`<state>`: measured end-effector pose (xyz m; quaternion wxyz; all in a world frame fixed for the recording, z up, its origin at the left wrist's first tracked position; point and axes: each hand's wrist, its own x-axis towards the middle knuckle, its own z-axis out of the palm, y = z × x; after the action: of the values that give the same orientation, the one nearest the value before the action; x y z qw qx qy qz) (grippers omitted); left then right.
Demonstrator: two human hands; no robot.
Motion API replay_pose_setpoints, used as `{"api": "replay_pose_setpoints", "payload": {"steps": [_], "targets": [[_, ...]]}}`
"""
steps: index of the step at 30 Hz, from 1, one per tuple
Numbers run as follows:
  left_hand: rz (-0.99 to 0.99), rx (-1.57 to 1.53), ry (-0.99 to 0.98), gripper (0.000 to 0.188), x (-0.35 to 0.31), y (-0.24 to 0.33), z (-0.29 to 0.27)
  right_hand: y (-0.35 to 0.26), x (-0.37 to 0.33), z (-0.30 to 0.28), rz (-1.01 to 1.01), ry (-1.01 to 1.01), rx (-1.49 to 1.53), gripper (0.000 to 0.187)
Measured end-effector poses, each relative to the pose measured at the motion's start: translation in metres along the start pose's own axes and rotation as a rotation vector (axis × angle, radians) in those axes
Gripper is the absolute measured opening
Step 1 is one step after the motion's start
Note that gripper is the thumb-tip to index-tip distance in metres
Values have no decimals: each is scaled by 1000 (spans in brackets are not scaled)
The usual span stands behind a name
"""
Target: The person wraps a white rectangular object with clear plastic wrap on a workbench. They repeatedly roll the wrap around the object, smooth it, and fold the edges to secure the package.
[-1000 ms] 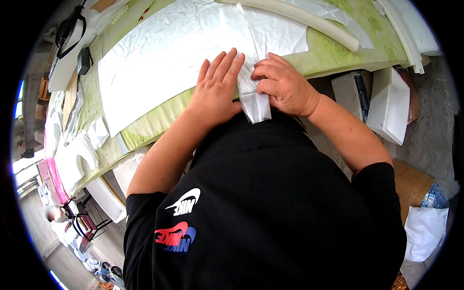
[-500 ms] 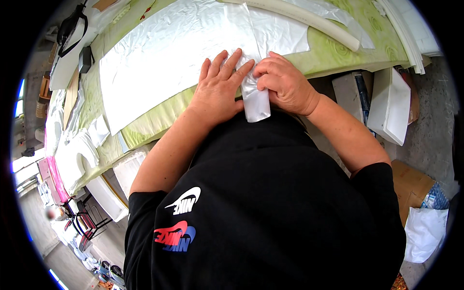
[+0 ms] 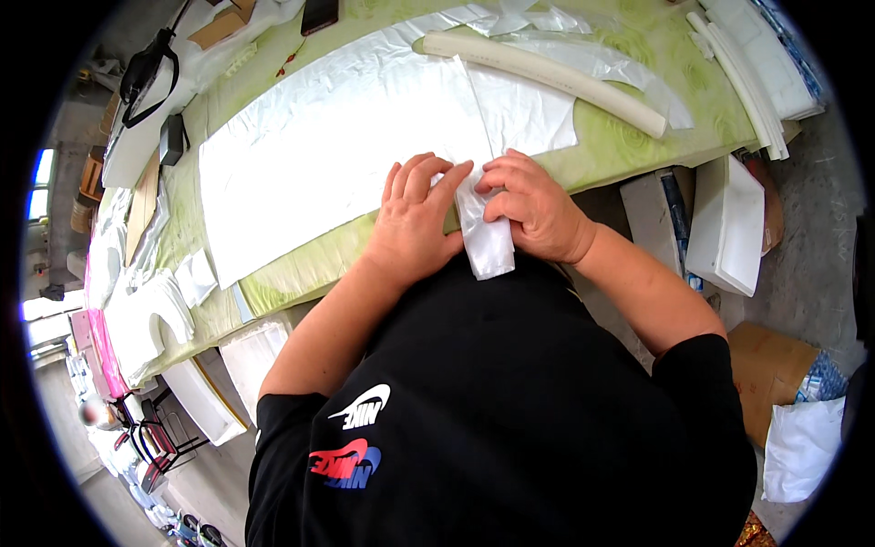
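- The thin white plastic strip (image 3: pixel 490 248) is between the two hands, and its loose end hangs down on the near side of them, by the black shirt (image 3: pixel 510 392).
- The right hand (image 3: pixel 540 205) is curled and looks like it is pinching the strip with its thumb and fingers.
- The left hand (image 3: pixel 409 221) has bent fingers, a little spread, with its pointer fingertip at the strip's side. I cannot tell if it grips.
- What looks done: the strip is narrow and mostly flat, with a neat, straight loose end. The big shiny white sheet (image 3: pixel 310 173) is laid out past the left hand, on the green-covered counter (image 3: pixel 283 278).
- What looks left: the strip is not put down, and it has wrinkles close to the right hand's fingers. I cannot tell if it is joined to the sheet.
- The long cream tube (image 3: pixel 547 80) lies beyond the hands, apart from them.
- What is different from half a second ago: the left hand's fingers are more bent now; they were flatter and wider apart. The right hand looks much the same. The strip's end still hangs between the hands. The hands and the counter sit lower in the view now.
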<state>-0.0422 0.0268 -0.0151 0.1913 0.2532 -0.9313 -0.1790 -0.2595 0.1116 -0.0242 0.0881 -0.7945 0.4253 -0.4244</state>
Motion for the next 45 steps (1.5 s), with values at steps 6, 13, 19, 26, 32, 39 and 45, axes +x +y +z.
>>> {"api": "replay_pose_setpoints", "payload": {"steps": [6,13,19,26,32,39,45], "targets": [[1,58,-72,51,4,0,-4,3,2,3,85,34,95,24],[4,39,7,42,9,0,-4,21,8,-8,85,-6,-94,17],[-103,-43,96,32,14,-4,-1,7,19,-13,580,4,59,17],[-154,-108,226,28,21,-16,11,18,55,-10,935,-137,-95,36],[-259,-180,154,24,28,-18,8,28,68,-3,978,-205,-196,36],[29,87,57,64,40,-21,4,27,76,-4,1032,-293,-248,34],[-55,221,-217,95,51,-27,11,17,67,3,1028,-119,-217,40]]}}
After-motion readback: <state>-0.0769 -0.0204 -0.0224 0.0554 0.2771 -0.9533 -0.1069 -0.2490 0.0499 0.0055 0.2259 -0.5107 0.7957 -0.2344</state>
